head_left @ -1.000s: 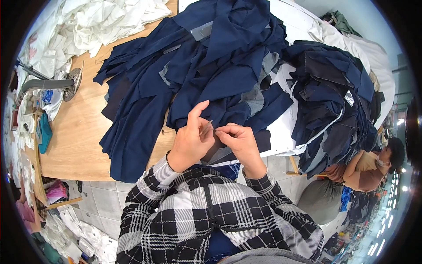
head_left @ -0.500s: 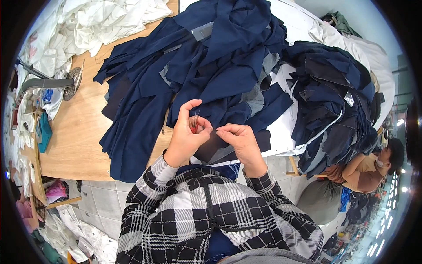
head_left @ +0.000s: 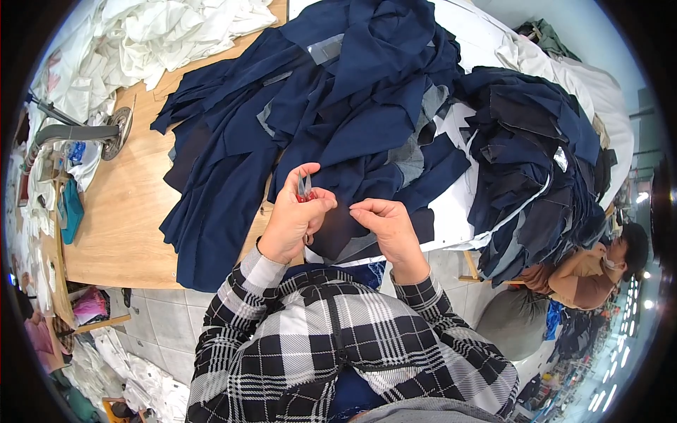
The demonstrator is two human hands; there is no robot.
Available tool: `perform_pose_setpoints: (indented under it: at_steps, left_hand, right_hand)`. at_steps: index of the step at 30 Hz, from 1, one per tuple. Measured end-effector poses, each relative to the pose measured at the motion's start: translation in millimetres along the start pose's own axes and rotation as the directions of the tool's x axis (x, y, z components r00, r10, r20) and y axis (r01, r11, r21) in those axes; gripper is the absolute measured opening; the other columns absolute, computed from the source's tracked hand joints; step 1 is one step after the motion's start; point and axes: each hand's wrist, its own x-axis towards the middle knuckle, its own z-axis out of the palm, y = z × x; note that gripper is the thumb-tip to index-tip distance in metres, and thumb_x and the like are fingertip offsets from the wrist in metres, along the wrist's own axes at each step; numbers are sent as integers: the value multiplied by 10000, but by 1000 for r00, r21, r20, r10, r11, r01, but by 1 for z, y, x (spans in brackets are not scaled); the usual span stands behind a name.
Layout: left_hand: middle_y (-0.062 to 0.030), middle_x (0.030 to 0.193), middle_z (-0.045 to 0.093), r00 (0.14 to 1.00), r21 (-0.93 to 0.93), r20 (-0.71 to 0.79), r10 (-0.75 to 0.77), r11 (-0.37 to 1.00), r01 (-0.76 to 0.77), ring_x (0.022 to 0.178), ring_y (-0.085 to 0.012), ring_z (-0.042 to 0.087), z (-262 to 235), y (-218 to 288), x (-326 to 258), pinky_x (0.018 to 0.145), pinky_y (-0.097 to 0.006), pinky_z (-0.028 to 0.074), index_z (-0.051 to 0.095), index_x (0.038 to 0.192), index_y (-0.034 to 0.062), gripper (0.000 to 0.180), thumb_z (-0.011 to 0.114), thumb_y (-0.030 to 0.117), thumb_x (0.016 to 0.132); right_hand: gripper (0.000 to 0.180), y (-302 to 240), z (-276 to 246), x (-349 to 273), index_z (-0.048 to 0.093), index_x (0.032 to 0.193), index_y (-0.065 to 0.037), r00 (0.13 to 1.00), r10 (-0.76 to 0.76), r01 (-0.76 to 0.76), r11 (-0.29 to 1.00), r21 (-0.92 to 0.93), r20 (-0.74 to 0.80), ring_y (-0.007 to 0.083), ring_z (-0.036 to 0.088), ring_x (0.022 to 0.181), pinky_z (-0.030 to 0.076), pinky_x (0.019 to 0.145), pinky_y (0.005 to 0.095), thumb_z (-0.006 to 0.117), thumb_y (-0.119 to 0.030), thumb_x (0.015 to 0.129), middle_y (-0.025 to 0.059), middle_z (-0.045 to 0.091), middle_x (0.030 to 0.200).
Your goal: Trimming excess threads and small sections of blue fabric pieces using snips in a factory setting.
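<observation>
My left hand (head_left: 291, 218) is closed round a small pair of red-handled thread snips (head_left: 305, 197), its pointed metal blades standing up past the fingers. Close to its right, my right hand (head_left: 388, 227) pinches thumb and forefinger together; whatever is between the tips is too fine to make out. Both hands hover over the near edge of a dark fabric piece (head_left: 337, 229). Beyond them a large heap of navy cloth pieces (head_left: 374, 77) spreads over the table, with some grey undersides showing.
A second navy bundle (head_left: 529, 155), tied with a white strip, stands at the right. Behind it sits a person (head_left: 589, 275). White cloth (head_left: 190, 35) is heaped at the far left of the wooden table (head_left: 113, 233). A metal stand (head_left: 77, 132) rises at the left edge.
My left hand has turned, so the snips' blades and red handles show more plainly, and its fingers have curled in. My right hand has barely moved.
</observation>
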Motion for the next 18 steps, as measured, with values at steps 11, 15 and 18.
perform_pose_setpoints:
  at_steps: [11, 15, 18]
  left_hand:
    - [-5, 779, 539, 942, 717, 118, 313, 630, -299, 666, -47, 466, -1, 1, -23, 588, -190, 397, 499, 1199, -3, 421, 639, 45, 804]
    - [-152, 824, 595, 870, 841, 353, 345, 291, -456, 750, -275, 589, 7, -4, -33, 632, -332, 470, 506, 1164, 4, 421, 663, 107, 787]
    - [-143, 804, 613, 921, 885, 224, 317, 330, -329, 720, -296, 619, 14, -9, -35, 615, -353, 482, 465, 1122, 21, 395, 661, 122, 795]
  right_hand:
    - [116, -1, -2, 2, 672, 918, 23, 995, 48, -26, 971, 236, -89, 81, 603, 750, 454, 691, 180, 639, -16, 814, 60, 669, 835]
    - [129, -4, 3, 0, 672, 931, 32, 991, 42, -9, 966, 259, -125, 68, 577, 712, 438, 659, 177, 630, -42, 834, 45, 662, 825]
    - [135, -3, 6, -1, 674, 934, 30, 989, 69, -23, 944, 330, -128, 68, 576, 720, 438, 667, 182, 635, -51, 833, 50, 662, 824]
